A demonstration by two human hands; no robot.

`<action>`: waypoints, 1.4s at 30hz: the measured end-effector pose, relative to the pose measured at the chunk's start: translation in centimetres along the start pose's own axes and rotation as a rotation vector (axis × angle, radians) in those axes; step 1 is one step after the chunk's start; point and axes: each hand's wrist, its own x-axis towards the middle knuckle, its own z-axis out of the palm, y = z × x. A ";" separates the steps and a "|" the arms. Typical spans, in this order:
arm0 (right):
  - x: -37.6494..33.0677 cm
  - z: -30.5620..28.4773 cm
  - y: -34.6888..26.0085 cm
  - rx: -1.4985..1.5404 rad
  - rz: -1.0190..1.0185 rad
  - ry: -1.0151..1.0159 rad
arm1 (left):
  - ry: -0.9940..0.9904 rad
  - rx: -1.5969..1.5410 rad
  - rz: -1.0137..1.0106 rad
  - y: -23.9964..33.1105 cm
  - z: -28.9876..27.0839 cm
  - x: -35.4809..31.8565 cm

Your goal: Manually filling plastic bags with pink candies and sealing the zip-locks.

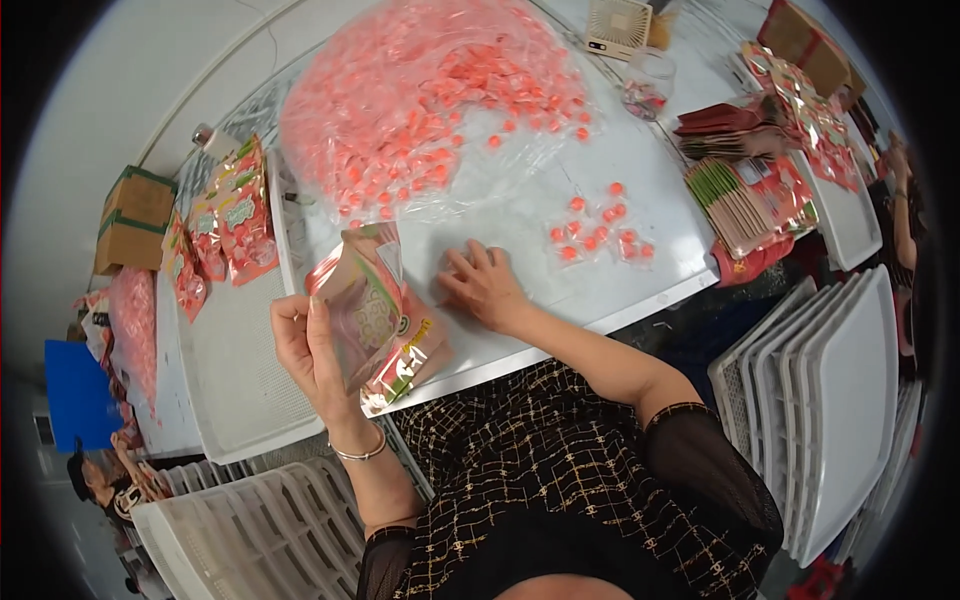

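pink sweets on a white bench, one pouch held up

pink wrapped sweets [598, 228] lie loose in a small scatter on the white bench [520, 200], to the right of the person's right hand [483, 285]. that hand rests palm down on the bench surface, its fingers [462, 262] spread and released, grasping nothing that shows. the nearest sweets lie a little apart from it, not touching.

the left hand [310, 350] is raised in front of the bench edge, and its fingers are clenched on a printed foil pouch [362, 295], pink and green, held upright with its mouth toward the top. a few more pouches of the same kind [405, 355] lie just beneath it at the bench edge, overlapping one another. a silver bracelet [360, 452] sits on the left wrist.

behind the hands, a large clear plastic bag [430, 100] full of the same pink sweets spreads across the middle of the bench. to the left, filled pouches [235, 220] lie in a row on a white tray [230, 380]. at the far right, flat empty pouches [750, 200] are stacked in a fan. a small clear cup [648, 85] and a small beige fan [617, 27] stand near the far edge. white trays [830, 400] lean stacked to the person's right, and two cardboard boxes [133, 218] sit at the far left.
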 end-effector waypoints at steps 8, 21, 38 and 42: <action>2.2 0.2 5.4 0.480 0.182 0.140 | -0.021 -0.054 -0.051 -0.1 2.7 2.1; -3.0 -4.2 6.5 -0.031 0.104 -0.139 | -0.143 0.356 0.210 -4.0 8.8 4.0; 8.6 -18.1 6.9 0.529 -0.307 0.073 | -0.143 0.462 0.153 -7.4 11.4 3.7; 9.5 -17.6 4.5 1.155 0.331 0.054 | -0.159 0.446 0.145 -7.7 12.0 3.3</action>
